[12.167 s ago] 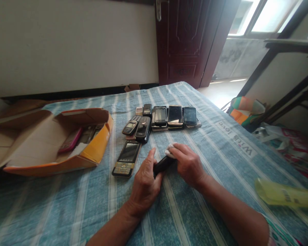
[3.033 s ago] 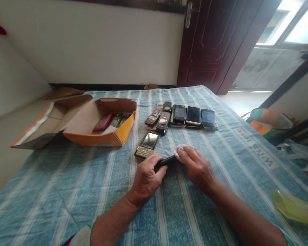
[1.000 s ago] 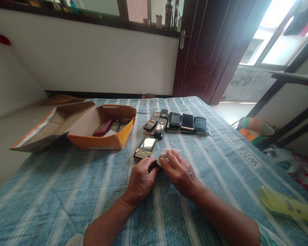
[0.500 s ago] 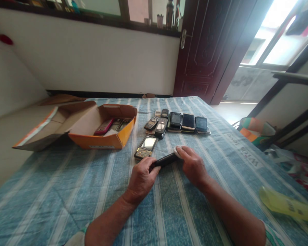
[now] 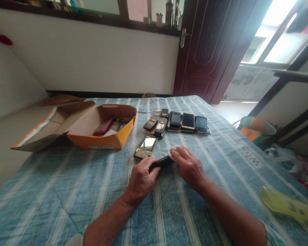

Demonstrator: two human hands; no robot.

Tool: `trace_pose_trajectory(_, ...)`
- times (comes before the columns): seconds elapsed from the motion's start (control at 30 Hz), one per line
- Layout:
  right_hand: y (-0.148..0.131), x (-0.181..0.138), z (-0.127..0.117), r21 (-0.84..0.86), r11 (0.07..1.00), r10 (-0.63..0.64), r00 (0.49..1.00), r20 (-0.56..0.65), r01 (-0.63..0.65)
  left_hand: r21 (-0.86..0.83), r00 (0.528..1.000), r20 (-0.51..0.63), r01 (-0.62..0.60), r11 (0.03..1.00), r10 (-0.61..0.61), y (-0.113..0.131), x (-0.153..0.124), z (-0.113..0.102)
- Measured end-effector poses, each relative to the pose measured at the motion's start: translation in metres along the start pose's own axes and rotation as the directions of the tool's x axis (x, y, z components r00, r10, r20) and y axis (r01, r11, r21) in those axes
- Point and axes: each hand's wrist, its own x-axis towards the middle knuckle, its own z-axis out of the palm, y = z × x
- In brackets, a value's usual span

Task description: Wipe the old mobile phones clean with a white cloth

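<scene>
My left hand is closed around one end of a black phone lying low over the striped blue cloth. My right hand presses a small white cloth with its fingers onto the phone's far end. Just beyond my left hand lies a gold-and-black keypad phone. Behind it several phones lie in a row.
An open orange cardboard box at the left holds a pink phone and other handsets. A yellow-green plastic item lies at the right edge. A dark wooden door stands behind; bags sit on the floor at right.
My right hand with the white cloth has slid back and forth along the black phone, now a little nearer my left hand than half a second ago. My left hand keeps its hold.
</scene>
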Motion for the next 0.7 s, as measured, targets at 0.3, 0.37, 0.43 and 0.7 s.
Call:
trace_pose_trajectory(0.3,0.007,-0.004,0.002,0.049,0.994,0.1,0.995,0.004,-0.1,-0.006,1.0,0.007,0.002,1.0,-0.002,0.001,-0.001,0.0)
trace_pose_trajectory(0.37,0.006,-0.005,0.002,0.044,0.995,0.089,0.996,0.006,-0.089,-0.002,1.0,0.01,-0.001,1.0,0.001,0.001,-0.001,-0.001)
trace_pose_trajectory(0.43,0.005,-0.004,0.002,0.041,0.996,0.081,0.997,0.002,-0.081,0.002,1.0,0.013,-0.004,1.0,0.004,0.001,-0.001,-0.001)
trace_pose_trajectory(0.7,-0.015,-0.002,-0.002,-0.064,0.994,-0.086,0.996,-0.017,0.085,-0.001,0.999,0.016,-0.029,1.0,0.029,0.004,-0.001,-0.001)
